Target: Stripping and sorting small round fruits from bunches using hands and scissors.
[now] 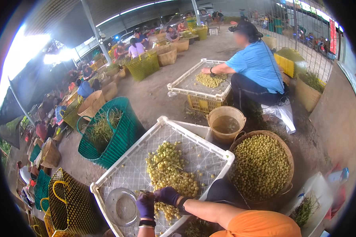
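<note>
My left hand [145, 205], in a purple glove, is over the near edge of a white mesh tray [130, 160]. My right hand [168, 196], gloved the same way, meets it at the fingertips. Both hands have curled fingers; whatever is pinched between them is too small and blurred to make out. Beyond them spreads a heap of small round yellow-green fruit [172, 171], partly still on stems. More fruit [168, 211] lies just below my right hand. Left of my left hand rests a clear round plastic dish [122, 206].
To the right stand a wicker basket [291, 166] full of loose fruit and a bucket of murky water [226, 111]. A green woven basket [127, 118] holds stems. A yellow-black basket [71, 204] stands left. Ahead, a co-worker [255, 65] bends over another tray [184, 78].
</note>
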{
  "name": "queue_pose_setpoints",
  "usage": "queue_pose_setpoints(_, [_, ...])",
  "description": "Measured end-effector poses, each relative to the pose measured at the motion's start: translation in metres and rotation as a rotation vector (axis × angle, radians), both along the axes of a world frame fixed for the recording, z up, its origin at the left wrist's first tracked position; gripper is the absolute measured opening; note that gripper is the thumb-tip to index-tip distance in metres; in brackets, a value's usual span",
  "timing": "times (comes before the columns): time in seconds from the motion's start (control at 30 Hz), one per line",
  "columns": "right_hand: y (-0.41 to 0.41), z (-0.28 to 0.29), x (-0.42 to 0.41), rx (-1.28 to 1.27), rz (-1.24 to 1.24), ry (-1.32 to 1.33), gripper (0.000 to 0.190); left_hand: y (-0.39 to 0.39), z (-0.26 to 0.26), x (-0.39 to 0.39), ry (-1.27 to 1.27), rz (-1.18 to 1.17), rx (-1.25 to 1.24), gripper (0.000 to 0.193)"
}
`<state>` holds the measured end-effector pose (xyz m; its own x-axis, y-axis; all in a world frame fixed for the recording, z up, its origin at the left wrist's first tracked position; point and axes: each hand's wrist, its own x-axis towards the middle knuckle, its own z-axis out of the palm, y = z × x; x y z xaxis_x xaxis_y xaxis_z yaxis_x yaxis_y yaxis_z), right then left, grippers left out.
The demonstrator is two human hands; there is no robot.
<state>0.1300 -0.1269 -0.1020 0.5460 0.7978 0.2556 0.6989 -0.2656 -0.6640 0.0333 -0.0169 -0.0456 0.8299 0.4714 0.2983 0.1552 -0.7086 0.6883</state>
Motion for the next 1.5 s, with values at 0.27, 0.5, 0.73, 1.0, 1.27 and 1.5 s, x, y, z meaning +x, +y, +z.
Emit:
queue_pose_setpoints(0.27, [-0.021,-0.027,0.02,-0.181,0.039,0.082,0.043,0.014,0.044,0.0,-0.281,0.254,-0.679,0.026])
queue_pose_setpoints(0.5, [-0.001,0.06,-0.002,0.119,0.166,0.1,0.081,0.049,0.046,-0.034,-0.093,-0.257,-0.59,0.011])
queue_pose_setpoints(0.73, [0.001,0.011,0.002,0.106,0.169,-0.04,0.019,0.016,0.047,-0.011,0.163,-0.141,-0.445,0.03])
queue_pose_setpoints(1.0, [-0.01,-0.004,0.011,-0.142,0.003,-0.022,0.04,0.066,0.034,-0.027,-0.278,0.169,-0.814,0.014])
queue_pose_setpoints(1.27, [-0.009,0.086,-0.009,0.104,0.212,0.67,0.058,0.01,0.035,-0.013,-0.077,-0.201,-0.861,0.018])
queue_pose_setpoints(1.5, [-0.003,0.008,0.006,0.318,0.099,-0.093,0.033,0.0,0.047,-0.005,0.0,0.117,-0.667,0.025])
